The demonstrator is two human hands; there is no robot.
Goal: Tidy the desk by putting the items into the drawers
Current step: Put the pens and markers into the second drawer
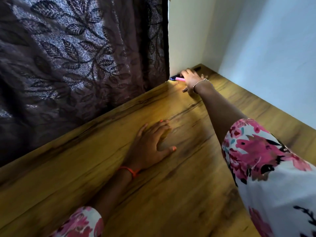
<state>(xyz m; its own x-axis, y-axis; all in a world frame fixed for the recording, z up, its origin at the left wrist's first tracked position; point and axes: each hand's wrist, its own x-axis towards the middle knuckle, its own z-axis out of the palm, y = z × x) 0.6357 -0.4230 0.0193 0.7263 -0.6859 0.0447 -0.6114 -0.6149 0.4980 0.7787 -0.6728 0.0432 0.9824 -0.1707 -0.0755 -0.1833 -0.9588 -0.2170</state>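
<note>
My right grip (pixel 190 79) covers the pink pen (pixel 179 79) at one o'clock; closure cannot be told. Left grip (pixel 150 147), released, lies flat on the desk (pixel 171 194), likely bracing my reach.

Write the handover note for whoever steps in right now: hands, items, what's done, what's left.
Hands: the left hand lies flat on the desk, fingers spread, holding nothing. The right hand reaches to the far corner by the curtain, over a pink pen-like item; whether it has a grip is unclear.
Items: a dark blue item lies beside the pink one.
Done: neither is stowed.
Left: move both into drawers; no drawer is in view.
</note>
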